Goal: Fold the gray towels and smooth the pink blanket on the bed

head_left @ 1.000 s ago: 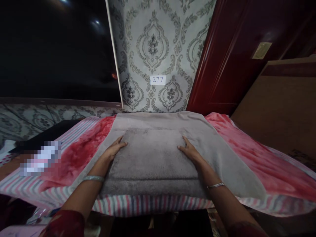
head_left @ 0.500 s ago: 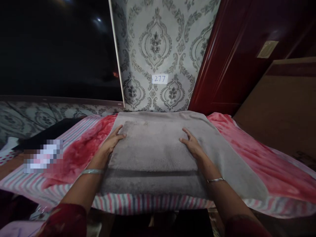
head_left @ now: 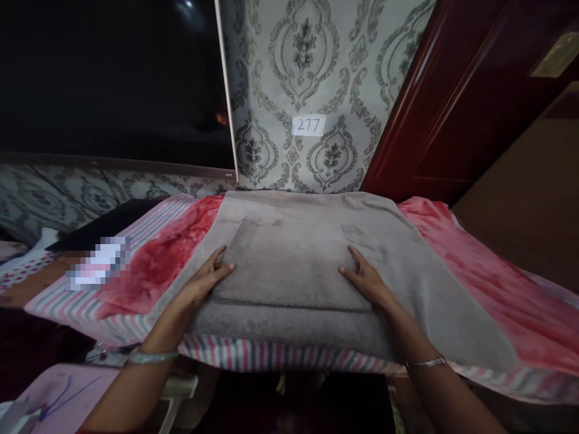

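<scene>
A grey plush blanket (head_left: 289,259) is spread over the table, with a folded layer in its middle and a crease running crosswise near the front. My left hand (head_left: 211,274) rests at the left side of that layer, thumb and forefinger apart. Across from it, my right hand (head_left: 365,277) touches the right side in much the same pose, thumb and forefinger spread. Neither hand visibly grips the cloth; the other fingers are partly hidden. Faint darker press marks show in the pile beyond both hands.
Under the grey blanket lie a red plush blanket (head_left: 452,241) and a striped cloth (head_left: 253,355). A blurred-out item (head_left: 97,265) sits at left. Behind are a large dark screen (head_left: 113,84) and a patterned wall with a numbered label (head_left: 309,125). A brown box (head_left: 529,199) stands at right.
Both hands have slid toward me along the grey blanket, and the folded layer's far edge has flattened. The front crease looks narrower. My view has tilted down a little.
</scene>
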Available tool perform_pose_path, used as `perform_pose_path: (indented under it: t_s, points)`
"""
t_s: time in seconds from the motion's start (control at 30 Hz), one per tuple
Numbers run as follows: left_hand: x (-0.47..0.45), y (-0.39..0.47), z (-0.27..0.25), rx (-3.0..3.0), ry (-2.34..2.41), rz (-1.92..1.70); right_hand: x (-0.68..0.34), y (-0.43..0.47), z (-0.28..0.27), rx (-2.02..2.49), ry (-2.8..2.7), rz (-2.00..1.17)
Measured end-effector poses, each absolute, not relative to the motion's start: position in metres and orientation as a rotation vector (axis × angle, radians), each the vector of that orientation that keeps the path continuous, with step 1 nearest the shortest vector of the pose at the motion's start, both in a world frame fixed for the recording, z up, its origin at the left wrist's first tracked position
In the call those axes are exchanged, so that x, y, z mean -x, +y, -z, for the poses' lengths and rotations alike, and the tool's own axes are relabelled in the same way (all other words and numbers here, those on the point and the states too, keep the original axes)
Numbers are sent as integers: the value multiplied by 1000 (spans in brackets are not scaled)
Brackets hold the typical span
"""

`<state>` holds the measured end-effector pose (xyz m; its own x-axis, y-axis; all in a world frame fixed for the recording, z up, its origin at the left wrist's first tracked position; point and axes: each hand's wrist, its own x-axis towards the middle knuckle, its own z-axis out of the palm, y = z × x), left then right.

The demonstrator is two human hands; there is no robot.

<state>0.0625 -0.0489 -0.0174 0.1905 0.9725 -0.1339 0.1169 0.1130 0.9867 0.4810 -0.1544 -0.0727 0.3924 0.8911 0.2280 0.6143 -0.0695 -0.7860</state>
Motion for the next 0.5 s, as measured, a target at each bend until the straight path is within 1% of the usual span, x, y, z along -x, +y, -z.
perform_pose_path:
  t_s: [0.13,0.27,0.37,0.43,0.5]
  points:
    - [-67,-62,19,-1330,1253,-915,-471,-159,75,1754,-1344,-254]
    - [-70,-65,21,-1316,1229,-915,-475,-161,77,1875,-1406,-180]
    - [-69,-68,19,-1281,1216,-888,-469,-162,67,1963,-1450,47]
    - [-68,-70,18,-1269,1221,-871,-448,-157,55,1926,-1510,171]
    - [-68,-72,19,-1282,1224,-888,-407,-149,42,1851,-1641,166]
